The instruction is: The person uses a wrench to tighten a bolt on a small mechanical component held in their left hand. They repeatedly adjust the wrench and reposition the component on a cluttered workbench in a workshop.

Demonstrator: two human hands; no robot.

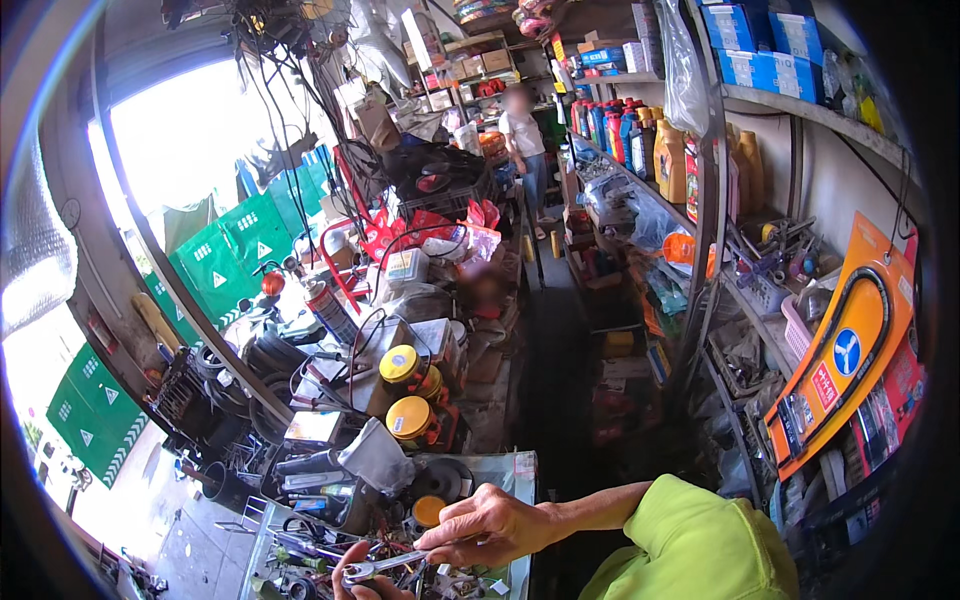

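Note:
At the bottom centre, my right hand (pixel 487 522), at the end of a yellow-green sleeve, grips a silver metal wrench (pixel 385 563) between thumb and fingers. My left hand (pixel 355 585) is partly cut off by the lower edge, its fingers curled round the wrench's lower-left end; whatever else it holds is hidden. Both hands are over a cluttered glass-topped bench (pixel 522 470) with small tools and parts, a round orange-lidded tub (pixel 428 510) and a dark round part (pixel 446 479).
Yellow-lidded tubs (pixel 409 418) stand beyond the bench among piled boxes and tyres (pixel 268 348). Shelves (pixel 805 125) with bottles line the right, beside an orange hose card (pixel 835 340). A person (pixel 520 140) stands in the dark aisle. Green panels (pixel 236 245) are at the bright left openings.

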